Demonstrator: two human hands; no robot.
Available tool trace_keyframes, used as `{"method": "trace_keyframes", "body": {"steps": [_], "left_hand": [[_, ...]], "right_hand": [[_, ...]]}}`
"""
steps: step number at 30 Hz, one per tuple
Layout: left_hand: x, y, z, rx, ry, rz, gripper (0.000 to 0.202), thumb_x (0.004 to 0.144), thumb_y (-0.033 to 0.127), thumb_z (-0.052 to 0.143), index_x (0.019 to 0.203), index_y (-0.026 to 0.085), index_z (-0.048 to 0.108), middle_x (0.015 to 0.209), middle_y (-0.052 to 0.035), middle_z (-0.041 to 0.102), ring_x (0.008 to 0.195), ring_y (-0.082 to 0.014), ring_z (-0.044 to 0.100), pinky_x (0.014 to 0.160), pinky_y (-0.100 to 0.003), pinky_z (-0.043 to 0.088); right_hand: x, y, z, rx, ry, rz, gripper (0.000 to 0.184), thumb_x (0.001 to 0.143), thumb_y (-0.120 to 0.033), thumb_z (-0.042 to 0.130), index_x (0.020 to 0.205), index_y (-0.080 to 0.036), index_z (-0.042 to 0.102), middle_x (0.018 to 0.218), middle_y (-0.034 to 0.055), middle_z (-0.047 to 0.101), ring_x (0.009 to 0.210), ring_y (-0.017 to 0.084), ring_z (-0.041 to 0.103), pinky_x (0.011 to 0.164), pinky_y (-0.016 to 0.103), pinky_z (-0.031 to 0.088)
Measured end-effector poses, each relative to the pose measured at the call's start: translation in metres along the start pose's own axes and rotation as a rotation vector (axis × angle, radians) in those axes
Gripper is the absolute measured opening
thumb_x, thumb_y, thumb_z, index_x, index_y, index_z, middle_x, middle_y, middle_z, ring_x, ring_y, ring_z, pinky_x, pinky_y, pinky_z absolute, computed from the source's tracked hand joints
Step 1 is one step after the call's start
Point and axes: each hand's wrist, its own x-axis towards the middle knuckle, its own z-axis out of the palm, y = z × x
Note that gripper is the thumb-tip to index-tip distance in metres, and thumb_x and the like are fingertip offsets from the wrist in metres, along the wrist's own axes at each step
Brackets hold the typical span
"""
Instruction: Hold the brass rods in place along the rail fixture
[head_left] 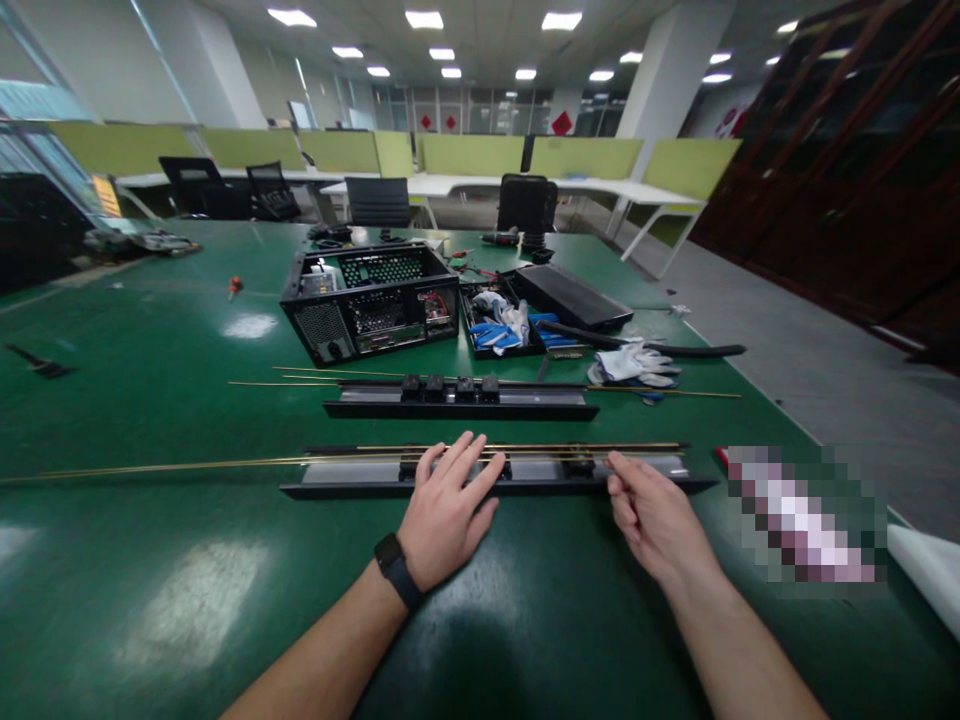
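Note:
A long black rail (352,487) with small black blocks on it lies across the green table (150,560) just in front of me. Thin brass rods (187,465) run along its top and stick out far to the left. My left hand (448,510), with a black watch on the wrist, lies flat on the rail's middle, fingers stretched out over a block and the rods. My right hand (651,510) is at the rail's right part, fingers pinched together on a brass rod near a block (579,466).
A second black rail (525,405) with several blocks and more brass rods lies behind the first. Further back stand an open black computer case (371,297), a tray with blue-white gloves (499,325), a flat black panel (571,297) and a loose glove (634,365). The table edge runs along the right.

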Motion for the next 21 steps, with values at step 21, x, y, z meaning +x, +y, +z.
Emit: {"method": "trace_keyframes", "body": {"steps": [21], "left_hand": [[0.0,-0.001,-0.001,0.004,0.001,0.01,0.05,0.095,0.03,0.055,0.145,0.028,0.049,0.154,-0.0088,0.044,0.145,-0.0279,0.036,0.118,-0.05,0.026]], "right_hand": [[0.004,0.001,-0.002,-0.075,0.036,-0.018,0.04,0.069,-0.046,0.086,0.081,-0.014,0.064,0.063,0.001,0.063,0.031,0.004,0.037,0.022,0.014,0.019]]}}
